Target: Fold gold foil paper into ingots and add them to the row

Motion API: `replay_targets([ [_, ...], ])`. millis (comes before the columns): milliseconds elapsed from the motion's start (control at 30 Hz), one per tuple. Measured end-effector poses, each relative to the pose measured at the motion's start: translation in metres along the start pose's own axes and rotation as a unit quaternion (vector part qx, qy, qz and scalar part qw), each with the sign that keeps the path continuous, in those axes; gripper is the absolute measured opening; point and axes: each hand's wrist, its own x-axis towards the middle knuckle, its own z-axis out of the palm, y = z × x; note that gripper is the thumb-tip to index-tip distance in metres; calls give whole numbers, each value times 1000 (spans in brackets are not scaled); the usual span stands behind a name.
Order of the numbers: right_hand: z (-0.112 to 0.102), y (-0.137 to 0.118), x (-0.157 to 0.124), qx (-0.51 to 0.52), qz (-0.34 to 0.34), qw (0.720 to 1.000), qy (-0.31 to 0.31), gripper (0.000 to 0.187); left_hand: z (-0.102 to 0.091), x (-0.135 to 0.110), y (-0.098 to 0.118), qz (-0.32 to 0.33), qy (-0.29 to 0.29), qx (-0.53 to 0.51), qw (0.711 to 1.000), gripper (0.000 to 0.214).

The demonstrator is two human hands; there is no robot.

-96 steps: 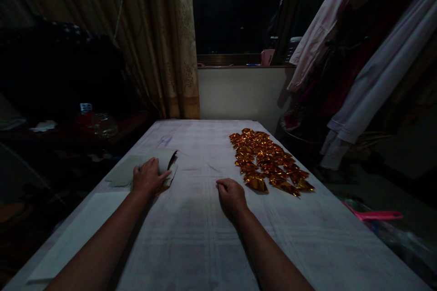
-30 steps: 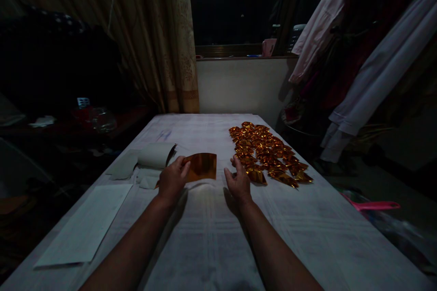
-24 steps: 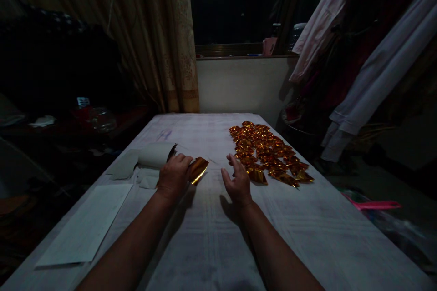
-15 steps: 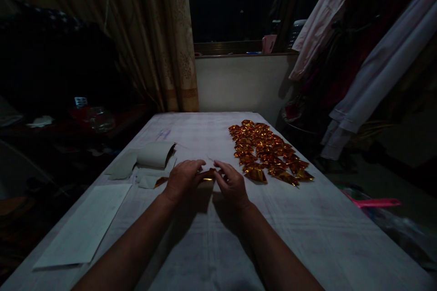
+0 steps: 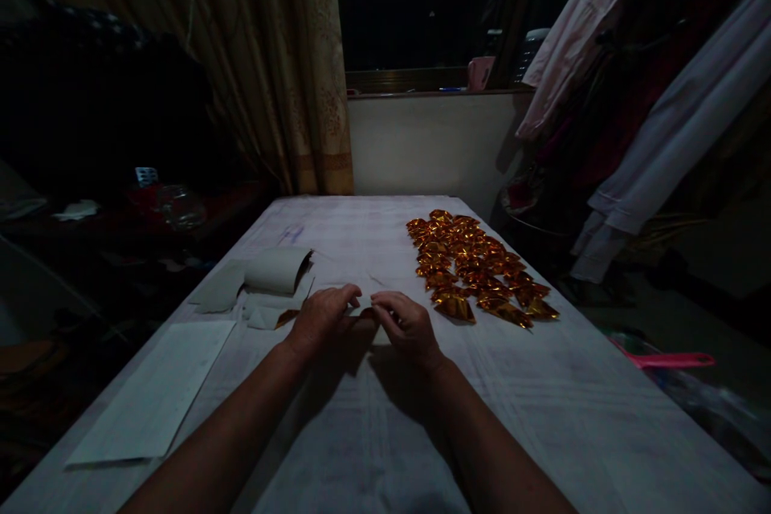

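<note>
My left hand [image 5: 324, 316] and my right hand [image 5: 408, 326] are close together over the middle of the table. Between their fingertips they pinch a small sheet of gold foil paper [image 5: 363, 305], whose pale backing faces up now. My fingers cover much of it. Several shiny gold folded foil pieces [image 5: 454, 307] lie clustered to the right of my right hand. Left of my left hand are a curled pale sheet [image 5: 272, 271] and a smaller paper piece with a gold corner [image 5: 287, 318].
A long white paper [image 5: 153, 389] lies at the left edge of the cloth-covered table [image 5: 373, 434]. Curtains [image 5: 301, 64] hang behind, and clothes [image 5: 656, 152] hang on the right. A pink handle [image 5: 678, 360] shows beyond the right edge.
The foil paper between my hands has turned, from its gold side showing to its pale backing. Both hands stay in nearly the same place, and the view has shifted slightly.
</note>
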Motion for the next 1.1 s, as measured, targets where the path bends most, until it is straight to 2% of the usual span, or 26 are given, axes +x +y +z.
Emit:
replay_targets([
  [133, 1, 1, -1, -7, 28, 999, -25, 28, 0, -2, -6, -20, -1, -8, 1000, 18],
  [200, 5, 0, -2, 1, 1, 999, -41, 34, 1, -2, -5, -23, -3, -16, 1000, 25],
  [300, 8, -1, -2, 1, -44, 997, -60, 26, 5, 0, -2, -13, -13, -30, 999, 40],
  [367, 7, 2, -2, -13, -42, 998, -53, 21, 7, 1, -2, -6, -16, -39, 999, 46],
  [533, 2, 9, -2, -23, 6, 1000, -2, 23, 8, 4, -8, -16, -9, -50, 999, 33],
  [633, 6, 6, -2, -4, 13, 999, -38, 32, 10, 6, -8, -18, -14, -59, 998, 44],
  [767, 10, 1, -2, 5, 8, 998, -68, 27, 15, 6, -4, 6, -19, -70, 997, 62],
  [833, 7, 3, -3, 5, 11, 999, -46, 24, 16, 6, -6, 18, -10, -74, 997, 58],
  [967, -2, 14, 1, -8, 66, 997, 38, 22, 11, 16, -17, 25, 44, -70, 996, 28],
  [1100, -5, 19, 16, -3, 84, 992, 90, 20, 0, 40, -22, 55, 109, -85, 989, 35],
])
